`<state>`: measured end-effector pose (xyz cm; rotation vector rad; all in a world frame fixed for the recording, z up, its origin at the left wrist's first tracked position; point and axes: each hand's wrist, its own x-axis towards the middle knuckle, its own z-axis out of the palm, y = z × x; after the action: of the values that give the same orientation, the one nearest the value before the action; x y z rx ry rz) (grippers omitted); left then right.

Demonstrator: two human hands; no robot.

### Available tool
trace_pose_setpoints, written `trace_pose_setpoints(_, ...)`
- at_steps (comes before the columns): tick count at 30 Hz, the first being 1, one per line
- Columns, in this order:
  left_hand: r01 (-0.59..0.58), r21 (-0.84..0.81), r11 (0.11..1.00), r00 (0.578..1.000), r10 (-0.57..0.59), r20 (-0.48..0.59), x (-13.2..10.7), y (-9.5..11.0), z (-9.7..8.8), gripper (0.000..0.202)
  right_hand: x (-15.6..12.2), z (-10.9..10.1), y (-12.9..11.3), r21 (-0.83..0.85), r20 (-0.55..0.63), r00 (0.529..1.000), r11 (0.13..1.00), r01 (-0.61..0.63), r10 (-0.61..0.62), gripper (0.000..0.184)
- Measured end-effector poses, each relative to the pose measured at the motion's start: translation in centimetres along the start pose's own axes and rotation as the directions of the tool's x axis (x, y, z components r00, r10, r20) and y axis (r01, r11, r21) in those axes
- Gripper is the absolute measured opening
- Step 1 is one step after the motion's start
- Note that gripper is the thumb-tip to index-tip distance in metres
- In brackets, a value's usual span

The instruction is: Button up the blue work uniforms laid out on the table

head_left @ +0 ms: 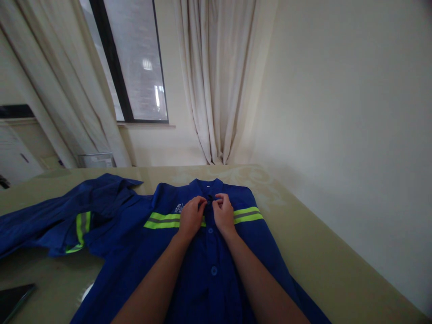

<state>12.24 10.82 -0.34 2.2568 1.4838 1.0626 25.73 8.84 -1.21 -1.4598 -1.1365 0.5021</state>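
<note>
A blue work jacket (135,252) with yellow-green and grey reflective bands lies front up, its collar (206,184) pointing away from me. Both hands meet at the button placket just below the collar. My left hand (192,217) pinches the cloth at the placket edge, beside a small white print on the chest. Opposite it, my right hand (223,212) has its thumb and fingertips closed on the other side of the same spot, near a dark button. Lower down the placket, a button (210,230) and a larger-looking button (213,270) are visible.
Crumpled blue cloth (104,193) with a reflective band spreads left; whether it is the jacket's sleeve I cannot tell. A dark flat object (15,299) lies at the lower left of the pale green table (303,243). A wall (354,135) borders the right, curtains (216,81) the back.
</note>
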Motion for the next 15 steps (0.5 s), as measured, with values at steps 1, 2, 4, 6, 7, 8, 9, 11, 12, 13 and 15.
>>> trace_pose_setpoints(1,0.009,0.03,1.0,1.0,-0.009,-0.006,0.0,-0.1,0.1,0.015,0.0,0.0,0.0,0.022,-0.012,1.0,1.0,-0.002,0.003,0.028)
trace_pose_setpoints(2,0.017,0.061,0.998,1.0,-0.017,-0.009,0.0,-0.2,0.1,0.016,0.1,0.0,0.0,0.047,-0.017,1.0,0.999,-0.006,0.007,0.027)
trace_pose_setpoints(4,0.029,0.119,0.992,1.0,-0.029,-0.006,-0.1,-0.3,0.2,0.017,0.3,-0.1,0.1,0.1,0.004,1.0,0.995,-0.025,0.025,0.027)
trace_pose_setpoints(6,0.039,0.166,0.985,0.999,-0.04,0.002,-0.3,-0.3,0.4,0.018,0.6,-0.3,0.3,0.159,0.073,0.996,0.985,-0.061,0.05,0.027)
trace_pose_setpoints(7,0.042,0.185,0.982,0.999,-0.043,0.005,-0.4,-0.3,0.4,0.019,0.8,-0.4,0.4,0.186,0.12,0.991,0.979,-0.082,0.06,0.027)
trace_pose_setpoints(8,0.043,0.202,0.978,0.999,-0.046,0.008,-0.6,-0.3,0.5,0.021,0.9,-0.6,0.4,0.21,0.173,0.983,0.972,-0.102,0.066,0.028)
trace_pose_setpoints(9,0.041,0.216,0.976,0.999,-0.045,0.013,-0.7,-0.3,0.5,0.024,0.9,-0.7,0.4,0.229,0.227,0.971,0.966,-0.12,0.067,0.028)
trace_pose_setpoints(11,0.023,0.232,0.972,0.999,-0.033,0.036,-0.8,-0.6,0.4,0.029,0.9,-1.0,0.4,0.255,0.34,0.939,0.956,-0.145,0.052,0.029)
trace_pose_setpoints(12,0.013,0.236,0.972,0.998,-0.026,0.05,-0.8,-0.8,0.2,0.03,0.8,-1.1,0.4,0.263,0.395,0.918,0.952,-0.155,0.04,0.03)
trace_pose_setpoints(13,0.007,0.238,0.971,0.998,-0.022,0.062,-0.7,-1.0,0.0,0.031,0.8,-1.2,0.4,0.269,0.451,0.892,0.949,-0.163,0.025,0.031)
trace_pose_setpoints(15,0.001,0.237,0.971,0.996,-0.022,0.085,-0.4,-1.6,-0.5,0.032,0.6,-1.2,0.6,0.274,0.523,0.852,0.951,-0.147,-0.019,0.032)
